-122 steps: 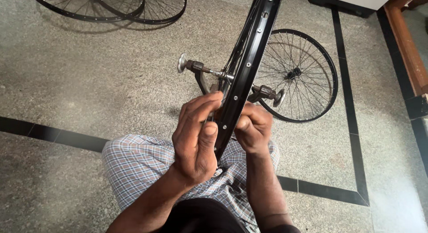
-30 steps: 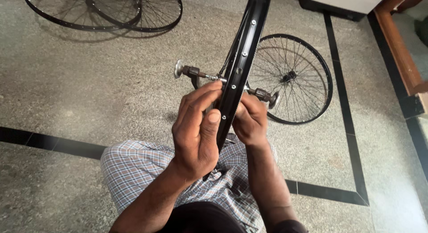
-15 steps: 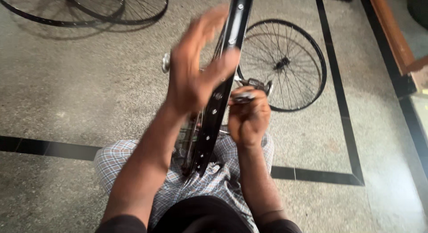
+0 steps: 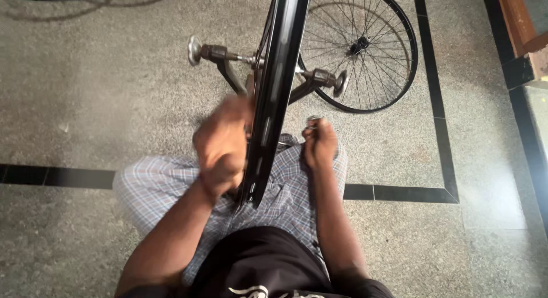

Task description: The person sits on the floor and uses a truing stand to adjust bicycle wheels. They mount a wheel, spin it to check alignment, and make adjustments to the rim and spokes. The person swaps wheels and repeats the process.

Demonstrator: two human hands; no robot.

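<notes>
black wheel rim (image 4: 273,98) held upright in truing stand (image 4: 220,55) over lap | left hand (image 4: 222,147) blurred at rim, grip untellable | right hand (image 4: 319,143) clenched on small metal tool (image 4: 313,121) | rim judged stiff, light; best held by its edge

Looks like a small bike repair workshop, pretty bare-bones. There's a black rim (image 4: 274,98) mounted in a truing stand (image 4: 220,61), and a spoked wheel (image 4: 365,47) lying loose on the speckled stone floor (image 4: 103,104).

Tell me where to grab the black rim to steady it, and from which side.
Grip the black rim at its near lower edge, by the left hand, pinching both side walls from the left. It stands edge-on and upright in the stand; the right hand seems busy with a small tool.
</notes>
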